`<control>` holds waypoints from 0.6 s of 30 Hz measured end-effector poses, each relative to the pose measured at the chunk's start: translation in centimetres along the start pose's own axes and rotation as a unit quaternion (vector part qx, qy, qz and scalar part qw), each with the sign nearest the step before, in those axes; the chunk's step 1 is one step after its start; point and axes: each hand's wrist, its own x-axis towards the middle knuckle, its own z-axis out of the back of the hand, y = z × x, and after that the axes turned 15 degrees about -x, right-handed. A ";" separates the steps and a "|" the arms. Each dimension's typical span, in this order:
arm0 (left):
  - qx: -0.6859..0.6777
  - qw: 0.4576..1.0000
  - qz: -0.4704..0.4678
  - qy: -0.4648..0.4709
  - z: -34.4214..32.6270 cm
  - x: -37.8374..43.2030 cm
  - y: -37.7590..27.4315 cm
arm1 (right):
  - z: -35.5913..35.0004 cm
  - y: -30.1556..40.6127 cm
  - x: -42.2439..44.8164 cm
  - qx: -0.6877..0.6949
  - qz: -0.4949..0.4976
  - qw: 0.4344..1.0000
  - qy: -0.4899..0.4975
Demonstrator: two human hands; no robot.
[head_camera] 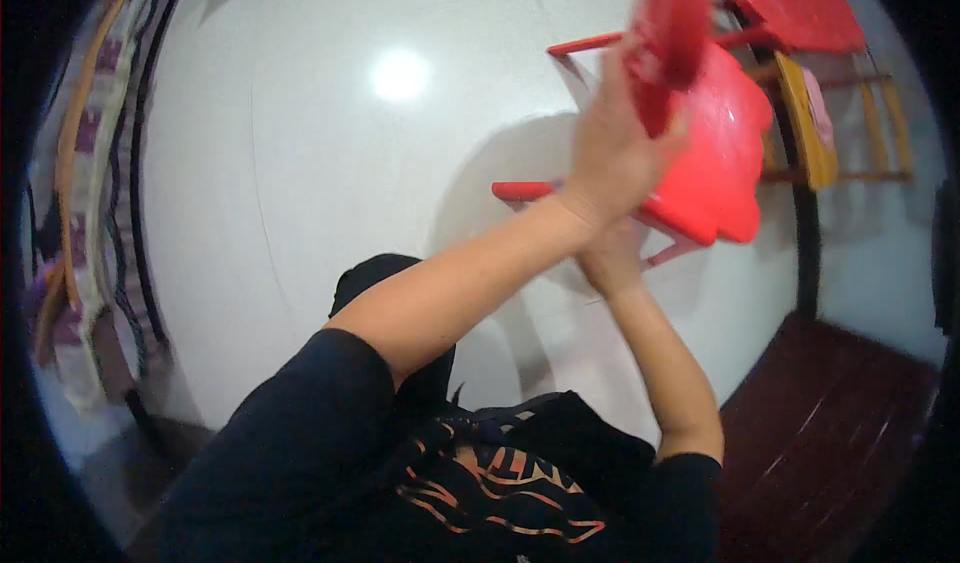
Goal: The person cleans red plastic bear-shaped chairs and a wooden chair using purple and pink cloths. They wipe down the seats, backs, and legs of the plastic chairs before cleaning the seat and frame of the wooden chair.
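Observation:
My left hand [619, 143] is at the upper right, its fingers and thumb around a blurred red object [675, 30]. My left forearm crosses over my right hand [611, 251], which is mostly hidden behind the left wrist; whether it grips anything cannot be seen. Beside and beneath both hands is a red plastic chair [727, 143] with a glossy, scallop-edged surface facing up. Some of its legs stick out to the left over the pale floor. Motion blur hides where the held red object ends and whether it joins the chair.
Another red plastic chair [802, 7] stands at the top right. Below it is a yellow wooden piece of furniture [806, 154] with a pink item [817, 109] on it. A dark reddish-brown wooden surface [825, 413] lies at the lower right. Patterned fabric [90, 225] lines the left edge.

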 end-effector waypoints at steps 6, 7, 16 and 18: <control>0.025 0.999 -0.017 -0.035 -0.7 -1.0 0.1 | -2.4 -2.0 -2.7 0.019 -0.037 0.992 0.118; 0.015 0.999 -0.010 -0.033 -0.6 -1.0 -0.2 | -4.3 -1.7 -2.7 0.087 -0.053 0.987 0.123; -0.012 0.998 -0.047 -0.030 -0.5 -0.7 -0.6 | -18.9 3.6 2.8 -0.176 0.181 0.941 0.227; -0.035 0.999 -0.022 0.001 -0.7 -1.0 -0.5 | -17.0 1.8 2.5 -0.151 0.177 0.943 0.238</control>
